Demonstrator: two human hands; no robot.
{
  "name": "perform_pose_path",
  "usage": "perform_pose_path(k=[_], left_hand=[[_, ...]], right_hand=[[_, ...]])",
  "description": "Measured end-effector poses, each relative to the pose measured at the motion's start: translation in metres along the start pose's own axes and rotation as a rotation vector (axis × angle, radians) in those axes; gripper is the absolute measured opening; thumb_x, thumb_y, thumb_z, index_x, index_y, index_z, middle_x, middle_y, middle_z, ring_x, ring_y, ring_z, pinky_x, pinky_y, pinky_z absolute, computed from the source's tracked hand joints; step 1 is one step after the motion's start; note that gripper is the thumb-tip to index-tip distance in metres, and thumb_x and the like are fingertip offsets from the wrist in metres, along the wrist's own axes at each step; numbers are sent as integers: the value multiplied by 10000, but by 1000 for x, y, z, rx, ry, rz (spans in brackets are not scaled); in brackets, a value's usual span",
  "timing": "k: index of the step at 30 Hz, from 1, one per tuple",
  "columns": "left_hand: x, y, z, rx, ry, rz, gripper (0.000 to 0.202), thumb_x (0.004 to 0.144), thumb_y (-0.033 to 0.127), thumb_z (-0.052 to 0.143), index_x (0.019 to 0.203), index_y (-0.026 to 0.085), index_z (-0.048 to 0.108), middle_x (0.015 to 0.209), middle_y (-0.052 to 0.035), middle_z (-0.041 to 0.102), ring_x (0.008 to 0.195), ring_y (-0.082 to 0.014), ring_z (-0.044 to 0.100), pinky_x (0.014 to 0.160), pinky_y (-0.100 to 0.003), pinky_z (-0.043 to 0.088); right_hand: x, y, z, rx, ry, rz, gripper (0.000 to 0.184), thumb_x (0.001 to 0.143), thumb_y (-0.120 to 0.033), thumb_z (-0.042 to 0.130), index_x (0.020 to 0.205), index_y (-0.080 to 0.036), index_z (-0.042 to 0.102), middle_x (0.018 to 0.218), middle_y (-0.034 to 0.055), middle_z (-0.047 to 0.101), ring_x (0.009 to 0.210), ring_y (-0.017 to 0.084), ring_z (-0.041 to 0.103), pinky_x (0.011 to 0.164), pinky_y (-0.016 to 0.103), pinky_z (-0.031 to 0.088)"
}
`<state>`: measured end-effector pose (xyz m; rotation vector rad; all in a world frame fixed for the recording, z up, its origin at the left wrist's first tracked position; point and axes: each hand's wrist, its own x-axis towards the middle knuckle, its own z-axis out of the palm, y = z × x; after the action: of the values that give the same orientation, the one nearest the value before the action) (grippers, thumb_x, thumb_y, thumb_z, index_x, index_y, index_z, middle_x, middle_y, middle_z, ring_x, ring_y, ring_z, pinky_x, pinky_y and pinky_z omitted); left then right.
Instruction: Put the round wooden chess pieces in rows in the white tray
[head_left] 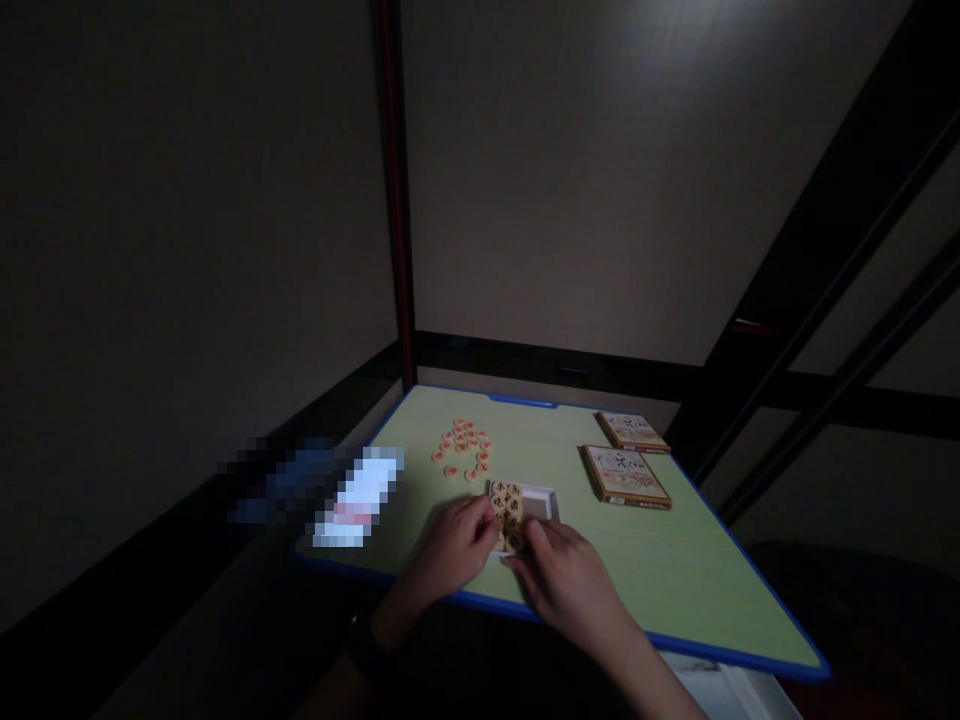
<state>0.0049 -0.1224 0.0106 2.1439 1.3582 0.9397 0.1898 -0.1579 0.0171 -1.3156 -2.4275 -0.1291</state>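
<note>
A shallow white box tray [553,503] lies near the front edge of the table. Round Chinese chess pieces [514,505] with black characters stand in rows along its left part, and its right part shows a bare floor. At the tray's left edge, my left hand [456,542] has its fingers curled in against the pieces; whatever they pinch is hidden. My right hand [568,580] reaches over the tray's front right, fingers bent down beside the nearest black pieces and thumb low at the front rim. What its fingertips hold cannot be made out.
Loose chess pieces with red characters [461,440] are scattered beyond the tray, to the left. Two flat printed boxes [626,475] lie on the right of the green, blue-edged table [675,570]. A pixelated bright rectangle [358,500] covers the left edge. Walls stand behind.
</note>
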Motion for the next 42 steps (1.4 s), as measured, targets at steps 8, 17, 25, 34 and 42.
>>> perform_pose_path(k=[8,17,25,34,42], left_hand=[[0,-5,3,-1,5,10,187,861,186,472,678,209,441,689,13,560,673,-139,527,627,-255,334],[0,-4,2,2,11,12,186,860,190,472,678,210,443,700,7,567,689,-145,535,638,-258,340],[-1,-2,0,-7,2,5,181,854,184,473,676,210,450,698,7,570,686,-144,536,637,-260,346],[-1,-3,1,-36,41,-9,199,860,204,478,663,207,456,660,19,562,645,-133,524,607,-251,340],[13,-6,-12,145,213,-50,220,931,243,414,764,210,554,770,-18,628,755,-165,595,728,-282,457]], right_hand=[[5,3,4,118,-20,-46,114,902,-156,550,974,-199,472,909,95,659,831,247,617,725,338,474],[3,6,10,248,27,-30,155,895,-129,544,950,-219,431,875,68,628,783,230,605,683,319,464],[3,7,13,284,41,-26,183,889,-117,560,920,-227,418,851,53,615,761,218,604,660,304,456],[-3,15,10,283,96,-41,154,905,-209,609,911,-222,456,847,53,627,759,214,606,649,304,471],[-7,39,-4,297,278,-59,43,943,-252,564,931,-212,553,823,48,655,745,194,633,668,291,506]])
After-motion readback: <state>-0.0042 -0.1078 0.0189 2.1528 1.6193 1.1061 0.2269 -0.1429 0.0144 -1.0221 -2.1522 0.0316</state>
